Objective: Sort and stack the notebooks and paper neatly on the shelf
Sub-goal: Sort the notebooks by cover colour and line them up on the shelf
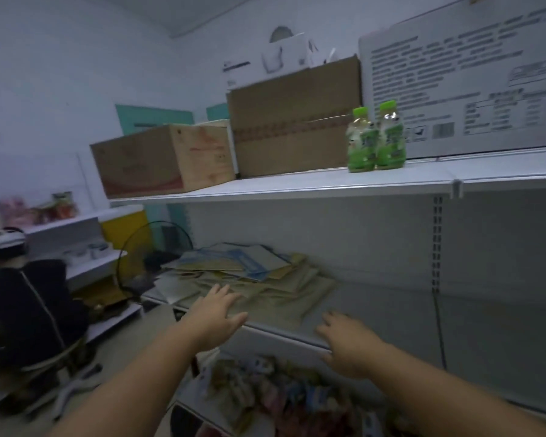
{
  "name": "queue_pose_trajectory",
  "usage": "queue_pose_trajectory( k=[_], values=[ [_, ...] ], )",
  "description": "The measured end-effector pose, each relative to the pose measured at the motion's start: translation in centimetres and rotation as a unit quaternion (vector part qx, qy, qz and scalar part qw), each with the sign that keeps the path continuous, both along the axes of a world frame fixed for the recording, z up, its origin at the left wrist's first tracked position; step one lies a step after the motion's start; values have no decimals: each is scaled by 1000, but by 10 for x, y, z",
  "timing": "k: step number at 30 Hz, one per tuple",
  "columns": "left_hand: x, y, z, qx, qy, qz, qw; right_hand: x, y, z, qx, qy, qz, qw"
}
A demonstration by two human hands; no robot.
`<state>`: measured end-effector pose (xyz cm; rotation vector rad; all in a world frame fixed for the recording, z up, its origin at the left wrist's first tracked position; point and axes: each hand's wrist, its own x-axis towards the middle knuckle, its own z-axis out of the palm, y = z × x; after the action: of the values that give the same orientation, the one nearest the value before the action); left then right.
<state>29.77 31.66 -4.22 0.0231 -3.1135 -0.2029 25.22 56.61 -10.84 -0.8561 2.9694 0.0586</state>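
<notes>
Reaching with left hand (216, 313) and right hand (349, 340) spread empty, you should grip the floppy, slippery tan-and-blue notebook pile (249, 272) by its edges.

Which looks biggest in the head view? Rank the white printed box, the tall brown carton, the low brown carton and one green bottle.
1. white printed box, though nearest the camera
2. tall brown carton
3. low brown carton
4. green bottle

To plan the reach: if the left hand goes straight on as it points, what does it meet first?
Probably the messy pile of notebooks and paper on the middle shelf; the left hand seems just short of it.
</notes>
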Motion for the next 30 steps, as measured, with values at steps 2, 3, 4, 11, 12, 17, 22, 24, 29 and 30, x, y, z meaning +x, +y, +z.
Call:
queue_pose_trajectory(
  k=[2,3,4,11,12,17,22,24,29,30],
  values=[
    [8,-29,0,51,19,27,998,-6,-25,0,-6,3,18,1000],
    [11,-40,-2,78,32,38,996,-9,-37,1,-7,1,25,1000],
    [11,-51,-5,102,45,48,993,-14,-47,2,-5,-2,28,1000],
    [-24,-95,-27,107,37,57,992,-88,-124,19,-104,31,9,994],
    [-34,-99,-25,100,26,56,993,-103,-134,22,-129,38,3,991],
    [-97,-122,-14,103,-22,68,992,-173,-176,35,-241,17,-41,970],
    [-140,-136,-17,108,-51,24,993,-220,-195,23,-243,1,-41,969],
    [-150,-143,-19,144,-54,5,988,-232,-196,20,-206,-17,-17,978],
    [-195,-176,-18,290,118,54,948,-244,-189,24,-154,-22,-52,987],
    [-207,-183,-14,349,140,68,924,-242,-187,24,-164,12,-72,984]
  ],
)
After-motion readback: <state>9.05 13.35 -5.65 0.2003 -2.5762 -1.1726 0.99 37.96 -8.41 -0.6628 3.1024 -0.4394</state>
